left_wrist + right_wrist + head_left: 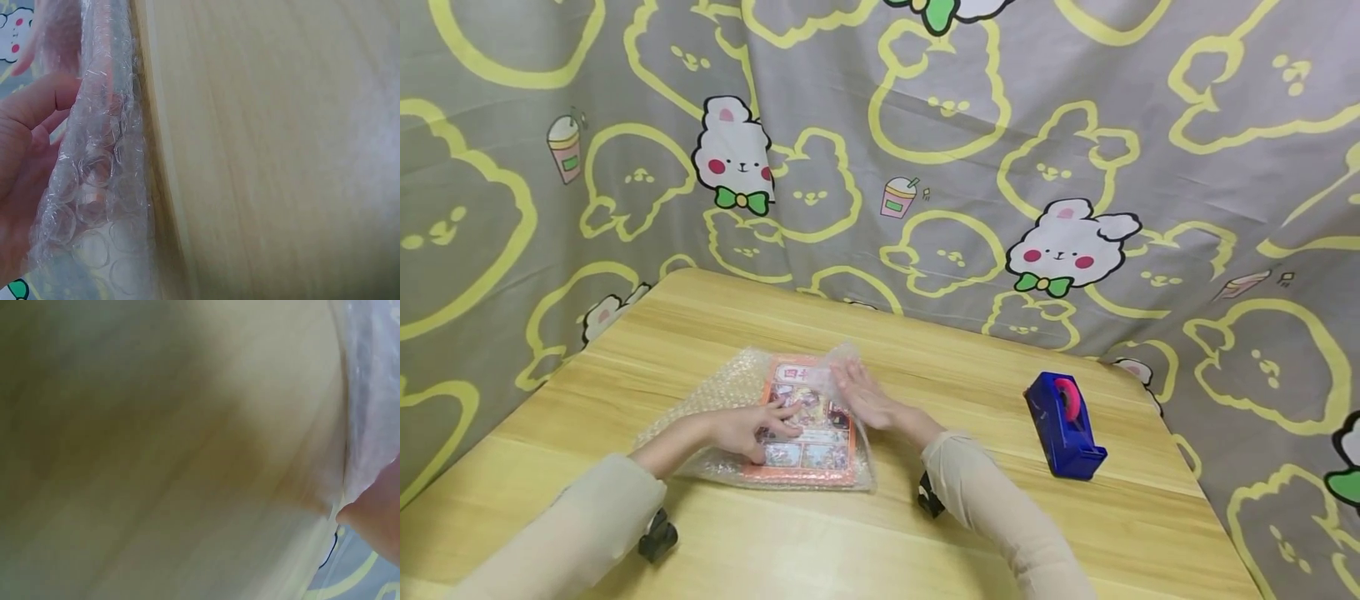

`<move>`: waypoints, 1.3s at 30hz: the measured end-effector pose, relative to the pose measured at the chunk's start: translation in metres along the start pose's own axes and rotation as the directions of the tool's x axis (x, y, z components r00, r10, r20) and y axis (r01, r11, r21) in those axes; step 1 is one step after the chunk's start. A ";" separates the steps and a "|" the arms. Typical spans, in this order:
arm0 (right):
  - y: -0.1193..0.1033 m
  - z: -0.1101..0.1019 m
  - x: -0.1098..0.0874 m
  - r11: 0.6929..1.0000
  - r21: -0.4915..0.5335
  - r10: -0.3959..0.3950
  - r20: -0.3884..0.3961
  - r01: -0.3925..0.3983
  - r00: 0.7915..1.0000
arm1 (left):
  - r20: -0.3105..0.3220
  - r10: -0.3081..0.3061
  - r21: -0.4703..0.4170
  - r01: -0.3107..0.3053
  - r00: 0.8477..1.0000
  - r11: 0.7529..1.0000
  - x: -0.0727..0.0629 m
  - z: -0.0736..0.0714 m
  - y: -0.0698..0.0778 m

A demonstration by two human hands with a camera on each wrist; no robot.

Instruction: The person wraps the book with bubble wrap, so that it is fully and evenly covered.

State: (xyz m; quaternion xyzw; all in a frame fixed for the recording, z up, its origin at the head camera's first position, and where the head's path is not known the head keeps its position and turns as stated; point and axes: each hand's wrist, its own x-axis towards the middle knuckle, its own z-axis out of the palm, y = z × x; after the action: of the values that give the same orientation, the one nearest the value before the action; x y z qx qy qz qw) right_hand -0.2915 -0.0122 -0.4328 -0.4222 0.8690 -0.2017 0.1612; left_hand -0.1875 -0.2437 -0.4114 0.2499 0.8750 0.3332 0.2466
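A flat, orange-bordered item point(808, 476) with several small picture panels on its face lies on the table in a sheet of bubble wrap point(711, 396). Clear wrap also covers its front edge, as bubbles point(94, 169) in the left wrist view show. My left hand point(747, 429) rests on the panels with its fingers spread. At the upper right corner, the straight fingers of my right hand point(867, 396) press a fold of wrap against the item's side. Only part of the right hand point(375, 515) shows in the right wrist view, beside the wrap.
A blue tape dispenser point(1063, 433) with a pink-red core stands to the right on the wooden table point(820, 542). Behind the table hangs a grey curtain point(835, 100) printed with cartoon rabbits. Dark wrist devices point(658, 536) sit under both forearms.
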 end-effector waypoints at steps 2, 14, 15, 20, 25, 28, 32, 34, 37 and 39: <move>-0.006 0.003 0.002 0.999 -0.021 0.031 0.007 -0.030 1.000 | 0.004 0.007 0.003 -0.007 1.000 1.000 0.000 0.000 0.000; -0.025 0.012 0.012 0.985 0.017 0.170 0.040 -0.171 0.985 | 0.002 -0.002 0.008 0.002 1.000 1.000 0.003 -0.001 0.000; -0.026 0.012 0.013 0.985 0.001 0.173 0.045 -0.173 0.984 | 0.004 -0.002 0.007 0.002 1.000 1.000 0.002 -0.002 0.000; -0.026 0.013 0.017 0.984 -0.032 0.176 0.054 -0.174 0.983 | 0.014 0.003 0.004 -0.003 1.000 1.000 0.001 -0.004 0.000; -0.024 0.011 0.021 0.986 -0.033 0.166 0.032 -0.164 0.986 | 0.019 0.015 0.012 -0.016 1.000 1.000 0.000 -0.005 0.001; -0.023 0.009 0.022 0.985 -0.094 0.151 0.042 -0.147 0.988 | 0.022 0.016 0.008 -0.016 1.000 1.000 0.000 -0.004 0.001; -0.023 0.008 0.022 0.969 -0.229 0.114 0.094 -0.090 0.989 | 0.024 0.020 -0.005 -0.020 1.000 1.000 0.000 -0.003 0.000; -0.023 0.009 0.022 0.957 -0.278 0.112 0.114 -0.076 0.987 | 0.021 0.022 -0.009 -0.022 1.000 1.000 0.001 -0.003 -0.001; -0.024 0.011 0.022 0.950 -0.302 0.121 0.123 -0.079 0.985 | 0.015 0.028 0.000 -0.029 0.999 1.000 0.002 -0.003 -0.003; -0.024 0.012 0.021 0.946 -0.315 0.126 0.124 -0.081 0.984 | 0.016 0.030 0.006 -0.030 0.999 1.000 0.002 -0.003 -0.003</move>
State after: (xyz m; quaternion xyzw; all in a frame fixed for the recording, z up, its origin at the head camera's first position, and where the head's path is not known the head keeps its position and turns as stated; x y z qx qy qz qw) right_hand -0.2824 -0.0456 -0.4341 -0.4091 0.8971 -0.0241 0.1651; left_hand -0.1915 -0.2458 -0.4122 0.2664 0.8703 0.3322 0.2476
